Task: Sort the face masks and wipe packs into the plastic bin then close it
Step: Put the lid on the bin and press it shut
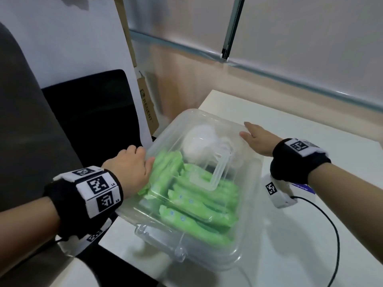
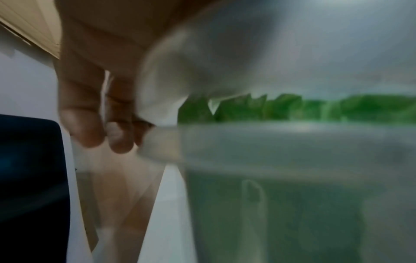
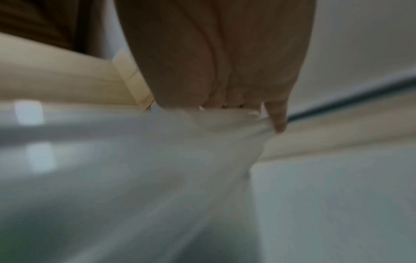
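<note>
A clear plastic bin (image 1: pixel 244 241) sits on the white table (image 1: pixel 310 235), near its left edge, with a clear lid (image 1: pixel 207 129) lying over its top. Through the lid, green wipe packs (image 1: pixel 196 206) fill the near and left part of the bin, and white face masks (image 1: pixel 199 141) are bunched at the far end. The left hand (image 1: pixel 130 170) rests on the left edge of the lid, its thumb lying on top; in the left wrist view the fingers (image 2: pixel 83 113) curl down over the rim, so this hand is gripping the lid's edge. The right hand (image 1: pixel 257 139) lies flat on the far right side of the lid with its fingers straight and close together, pressing down rather than holding; the blurred right wrist view shows the palm on the plastic. Both wrists wear black bands with printed square markers. A black cable (image 1: pixel 335 235) runs across the table at the right, and a dark chair (image 1: pixel 89 112) stands beyond the table's left edge.
</note>
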A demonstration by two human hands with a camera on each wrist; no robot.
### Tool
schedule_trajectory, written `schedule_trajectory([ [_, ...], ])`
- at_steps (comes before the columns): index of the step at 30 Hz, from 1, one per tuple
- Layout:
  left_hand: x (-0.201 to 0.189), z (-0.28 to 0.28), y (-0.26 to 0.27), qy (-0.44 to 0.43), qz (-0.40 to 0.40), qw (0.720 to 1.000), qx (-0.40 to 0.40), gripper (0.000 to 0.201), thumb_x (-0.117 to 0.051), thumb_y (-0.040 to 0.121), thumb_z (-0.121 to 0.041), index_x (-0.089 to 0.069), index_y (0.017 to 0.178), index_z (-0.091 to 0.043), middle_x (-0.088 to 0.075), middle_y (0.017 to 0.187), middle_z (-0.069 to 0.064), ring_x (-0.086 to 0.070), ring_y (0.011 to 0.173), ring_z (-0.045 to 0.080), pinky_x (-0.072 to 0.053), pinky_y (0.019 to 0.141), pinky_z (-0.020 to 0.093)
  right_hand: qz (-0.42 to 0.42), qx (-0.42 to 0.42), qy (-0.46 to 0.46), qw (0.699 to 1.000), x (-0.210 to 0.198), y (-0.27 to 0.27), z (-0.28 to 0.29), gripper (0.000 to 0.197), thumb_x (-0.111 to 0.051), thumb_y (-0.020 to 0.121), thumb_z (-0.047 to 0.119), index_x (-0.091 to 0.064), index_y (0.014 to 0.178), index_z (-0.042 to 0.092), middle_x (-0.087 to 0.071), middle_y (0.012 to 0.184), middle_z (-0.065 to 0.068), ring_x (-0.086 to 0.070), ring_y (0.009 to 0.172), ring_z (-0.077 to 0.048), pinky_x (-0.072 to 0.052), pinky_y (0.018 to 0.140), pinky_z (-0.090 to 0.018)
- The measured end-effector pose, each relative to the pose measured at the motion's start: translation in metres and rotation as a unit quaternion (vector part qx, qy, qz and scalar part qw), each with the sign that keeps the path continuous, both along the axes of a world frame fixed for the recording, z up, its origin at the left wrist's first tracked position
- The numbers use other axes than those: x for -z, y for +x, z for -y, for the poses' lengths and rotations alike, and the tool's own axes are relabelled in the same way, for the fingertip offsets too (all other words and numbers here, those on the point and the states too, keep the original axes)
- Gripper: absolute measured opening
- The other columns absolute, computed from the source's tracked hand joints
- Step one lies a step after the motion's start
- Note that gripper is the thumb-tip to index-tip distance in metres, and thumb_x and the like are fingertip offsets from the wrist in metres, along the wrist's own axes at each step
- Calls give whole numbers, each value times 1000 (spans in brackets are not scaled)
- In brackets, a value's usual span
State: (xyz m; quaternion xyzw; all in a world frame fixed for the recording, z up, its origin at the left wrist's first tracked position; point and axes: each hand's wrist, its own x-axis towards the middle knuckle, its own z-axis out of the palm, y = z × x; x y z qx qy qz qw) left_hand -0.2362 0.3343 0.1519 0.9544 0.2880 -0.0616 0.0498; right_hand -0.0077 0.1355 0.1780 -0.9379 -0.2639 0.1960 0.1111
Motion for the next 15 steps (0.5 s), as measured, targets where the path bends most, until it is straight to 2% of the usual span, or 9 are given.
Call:
schedule_trajectory([
  [3, 5, 0, 0, -56, 46, 997, -19, 31, -24, 101, -34, -38, 102, -7, -57, 102, 16, -57, 89, 32, -41, 75, 36, 17, -3, 16, 1000, 7, 8, -6, 50, -27, 104, 22, -14, 150, 7, -23, 154, -15, -27, 139, -28, -22, 106, -28],
  [5, 9, 0, 4, -83, 68, 994, -36, 30, -25, 101, -32, -38, 103, -5, -60, 97, 19, -58, 87, 35, -41, 71, 36, 7, 3, 23, 1000, 9, 12, -10, 46, -26, 104, 19, -20, 149, 9, -27, 152, -16, -32, 136, -30, -24, 103, -28],
  [8, 15, -2, 6, -97, 79, 991, -44, 36, -26, 101, -31, -39, 123, -4, -58, 110, 19, -57, 98, 36, -45, 81, 40, 11, 29, 50, 998, 15, 18, -16, 41, -26, 104, 19, -34, 142, 5, -38, 145, -18, -38, 131, -31, -28, 99, -29],
  [11, 23, -5, 5, -131, 107, 985, -24, 44, -28, 101, -28, -29, 141, -10, -42, 134, 15, -45, 120, 31, -37, 97, 37, 26, 60, 51, 997, 18, 21, -22, 51, -25, 103, 39, -48, 129, 2, -51, 133, -20, -46, 121, -35, -34, 93, -35],
  [12, 25, -7, 4, -137, 130, 982, -12, 45, -30, 100, -26, -29, 142, -10, -37, 139, 12, -41, 125, 28, -34, 101, 35, 29, 67, 43, 996, 19, 22, -24, 57, -24, 101, 47, -54, 121, 3, -56, 126, -20, -49, 117, -36, -35, 91, -35],
  [13, 26, -7, 3, -135, 159, 978, 6, 46, -32, 100, -25, -30, 143, -10, -34, 143, 11, -38, 128, 27, -31, 104, 33, 33, 72, 34, 996, 20, 25, -26, 61, -24, 99, 53, -59, 106, 4, -60, 116, -20, -52, 111, -36, -36, 87, -36],
  [15, 24, -6, 0, -119, 214, 967, 65, 49, -33, 99, -31, -33, 143, -10, -33, 148, 7, -35, 133, 23, -28, 107, 32, 36, 88, 27, 995, 21, 32, -30, 67, -25, 94, 63, -53, 72, 6, -60, 86, -15, -55, 96, -35, -37, 77, -35],
])
